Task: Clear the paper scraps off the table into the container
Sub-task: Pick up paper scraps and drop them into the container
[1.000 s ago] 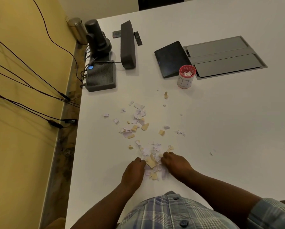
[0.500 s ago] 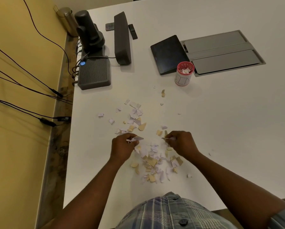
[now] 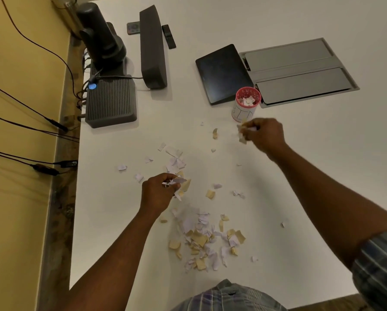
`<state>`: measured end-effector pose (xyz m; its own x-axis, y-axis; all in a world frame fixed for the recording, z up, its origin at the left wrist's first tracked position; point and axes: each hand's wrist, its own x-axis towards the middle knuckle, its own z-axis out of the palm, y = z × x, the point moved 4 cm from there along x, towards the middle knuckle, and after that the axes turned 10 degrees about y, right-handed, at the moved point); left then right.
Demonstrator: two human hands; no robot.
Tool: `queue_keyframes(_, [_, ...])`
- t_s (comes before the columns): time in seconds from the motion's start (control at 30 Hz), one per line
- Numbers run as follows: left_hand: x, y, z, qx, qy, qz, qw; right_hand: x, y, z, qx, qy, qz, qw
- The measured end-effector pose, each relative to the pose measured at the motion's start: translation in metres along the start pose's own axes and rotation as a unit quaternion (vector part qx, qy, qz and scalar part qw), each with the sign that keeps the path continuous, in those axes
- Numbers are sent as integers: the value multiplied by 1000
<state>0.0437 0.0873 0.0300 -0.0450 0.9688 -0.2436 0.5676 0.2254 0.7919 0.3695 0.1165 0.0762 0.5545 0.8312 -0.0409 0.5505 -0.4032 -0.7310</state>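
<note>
Both fists clutch torn scraps: the right hand (image 3: pixel 263 135) just short of the red-rimmed white cylindrical container (image 3: pixel 246 104), which already holds white bits; the left hand (image 3: pixel 157 191) above the white table (image 3: pixel 300 164), where loose white and yellow paper scraps (image 3: pixel 201 239) lie beneath and behind it. Motion blurs the right fingers.

White and tan paper scraps (image 3: pixel 201 240) strewn on table, red-rimmed container (image 3: pixel 246 104) upright, partly filled
</note>
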Motion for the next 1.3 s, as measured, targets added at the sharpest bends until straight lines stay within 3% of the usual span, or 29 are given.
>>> queue_keyframes(0.2, [16,-2,9,-15,-10,-10,1000,90,-19,0,-75,103,-86,988])
queue_keyframes(0.3, [21,-2,12,-13,-10,-17,1000,119,-18,8,-107,115,-109,982])
queue_keyframes(0.43, [23,2,18,-29,-23,-23,999,143,-6,27,-198,61,-133,969])
queue_keyframes(0.6, [27,6,29,-32,-43,-11,999,153,4,49,-309,-12,-89,947])
queue_keyframes(0.8, [31,18,39,-36,-55,0,998,157,-9,53,-344,-45,-34,937])
queue_keyframes(0.9, [38,29,45,-42,-55,9,998,134,-21,36,-342,26,-67,937])
queue_keyframes(0.97, [44,39,48,-50,-51,17,997,101,-23,26,-270,102,-109,951])
queue_keyframes(1.03, [54,52,53,-58,-49,24,997,59,-8,28,-202,126,-123,963])
queue_keyframes(1.13, [70,79,63,-62,-44,48,996,-9,29,53,-168,54,-115,978])
queue_keyframes(1.3, [96,135,80,-80,-29,100,991,-107,54,95,-173,-167,-108,965])
